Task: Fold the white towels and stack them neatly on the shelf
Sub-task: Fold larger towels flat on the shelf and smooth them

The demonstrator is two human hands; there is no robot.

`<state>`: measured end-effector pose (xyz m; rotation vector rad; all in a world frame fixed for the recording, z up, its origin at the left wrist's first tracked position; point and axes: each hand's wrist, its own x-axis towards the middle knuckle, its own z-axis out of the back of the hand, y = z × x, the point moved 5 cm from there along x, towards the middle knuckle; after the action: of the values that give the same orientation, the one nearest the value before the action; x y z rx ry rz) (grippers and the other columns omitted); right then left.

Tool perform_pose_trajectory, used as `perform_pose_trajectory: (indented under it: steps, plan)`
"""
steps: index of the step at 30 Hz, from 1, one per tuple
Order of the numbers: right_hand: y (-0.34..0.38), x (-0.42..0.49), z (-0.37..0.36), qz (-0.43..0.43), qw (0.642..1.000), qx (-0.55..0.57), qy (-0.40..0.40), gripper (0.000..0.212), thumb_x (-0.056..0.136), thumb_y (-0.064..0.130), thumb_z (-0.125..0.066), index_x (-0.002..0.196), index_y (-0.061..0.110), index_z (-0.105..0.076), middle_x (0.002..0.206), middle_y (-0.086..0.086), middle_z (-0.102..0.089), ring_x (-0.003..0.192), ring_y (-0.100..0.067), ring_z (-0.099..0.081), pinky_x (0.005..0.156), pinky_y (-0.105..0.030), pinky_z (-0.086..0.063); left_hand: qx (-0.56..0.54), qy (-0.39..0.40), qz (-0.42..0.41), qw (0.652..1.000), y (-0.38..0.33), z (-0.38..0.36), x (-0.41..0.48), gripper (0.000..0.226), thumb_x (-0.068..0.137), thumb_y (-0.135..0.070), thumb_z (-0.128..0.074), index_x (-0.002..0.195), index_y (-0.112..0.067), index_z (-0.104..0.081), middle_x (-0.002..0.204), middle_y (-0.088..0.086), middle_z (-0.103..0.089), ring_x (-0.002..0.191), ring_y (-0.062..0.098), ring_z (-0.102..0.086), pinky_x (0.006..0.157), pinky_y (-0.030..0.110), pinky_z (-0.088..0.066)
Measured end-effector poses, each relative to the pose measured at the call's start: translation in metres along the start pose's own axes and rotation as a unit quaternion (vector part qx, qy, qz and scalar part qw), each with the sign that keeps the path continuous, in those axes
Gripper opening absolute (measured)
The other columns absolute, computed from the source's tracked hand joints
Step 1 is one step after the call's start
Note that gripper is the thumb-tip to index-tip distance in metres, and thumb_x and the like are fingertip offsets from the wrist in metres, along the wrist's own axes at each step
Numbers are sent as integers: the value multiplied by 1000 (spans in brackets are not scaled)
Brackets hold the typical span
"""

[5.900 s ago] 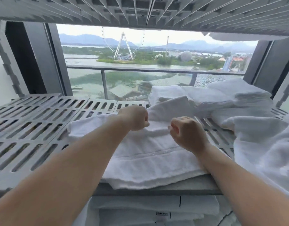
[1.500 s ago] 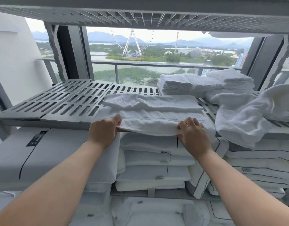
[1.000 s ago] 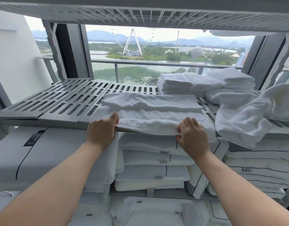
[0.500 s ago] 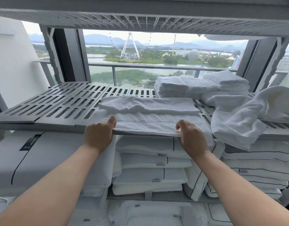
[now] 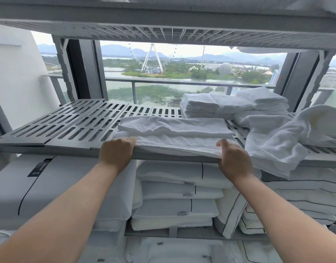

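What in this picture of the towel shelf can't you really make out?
Head view only.
- Fingertips of the left hand and right hand: hidden behind the hands themselves and the folded towel they grip.
- Back stacks: layers too fine to count.
- Loose towel heap: cut off by the right edge.
- Black label, lower left: print too small to read.

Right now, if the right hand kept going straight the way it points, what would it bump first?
The right hand grips the near edge of the folded towel, so it would push into that first. Beyond it, probably, the stack of folded towels at the back; depth is unclear.
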<state>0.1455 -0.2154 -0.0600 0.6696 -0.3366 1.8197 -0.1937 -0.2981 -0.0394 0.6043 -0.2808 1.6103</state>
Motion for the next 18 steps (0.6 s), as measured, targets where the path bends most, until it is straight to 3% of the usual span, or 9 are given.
perform_pose_trajectory:
  steps: [2, 4, 7, 9, 11, 14, 18]
  plan:
    - [-5, 10, -4, -26, 998, -3, 60, 32, 80, -6, -42, 93, 16, -60, 82, -6, -65, 77, -32, -63, 61, -33, -47, 2, 37, 6, 999, 0, 3, 12, 23, 96, -13, -44, 88, -23, -64, 85, 2, -70, 75, 28, -67, 60, 32, -47]
    - [0, 24, 0, -61, 992, -21, 108, 24, 84, -1, -42, 76, 16, -56, 79, -6, -60, 77, -31, -61, 58, -30, -41, -19, 10, 52, 998, 4, 22, 29, 19, 95, -16, -48, 85, -21, -64, 84, 3, -68, 70, 26, -65, 58, 32, -46]
    - [5, 45, 28, -79, 996, -4, -31, 18, 90, 7, -49, 85, 14, -64, 85, -8, -59, 76, -31, -59, 58, -30, -38, 52, -98, 63, 992, 2, 53, 40, 14, 92, -7, -55, 93, -10, -69, 82, 9, -70, 62, 28, -65, 50, 32, -46]
    - [2, 45, 26, -69, 997, -23, 24, 21, 89, 6, -48, 94, 14, -68, 95, -10, -61, 88, -33, -61, 65, -32, -43, 77, -14, -9, 997, -6, 34, 31, 17, 93, -7, -52, 94, -11, -68, 83, 8, -70, 68, 30, -69, 54, 36, -48]
    - [-10, 35, 15, -85, 991, -39, 99, 26, 87, 5, -48, 97, 11, -71, 103, -12, -62, 95, -34, -62, 71, -33, -46, 84, 91, -23, 992, -1, 14, 18, 20, 94, -11, -47, 98, -19, -64, 92, 6, -71, 82, 32, -70, 64, 37, -49]
    - [-20, 23, 22, -114, 992, -37, 35, 22, 88, 1, -48, 91, 2, -71, 105, -16, -59, 96, -35, -59, 71, -34, -46, 66, 4, 4, 998, 12, 19, 13, 23, 89, -1, -48, 97, -15, -64, 87, 8, -71, 76, 31, -69, 63, 37, -51]
    - [-12, 9, 12, -85, 991, -84, 66, 30, 85, -4, -46, 98, 5, -72, 114, -19, -58, 108, -36, -56, 87, -42, -52, 44, 118, -25, 992, 2, -2, -2, 28, 89, 3, -42, 88, -22, -54, 102, 2, -69, 96, 30, -65, 66, 33, -44]
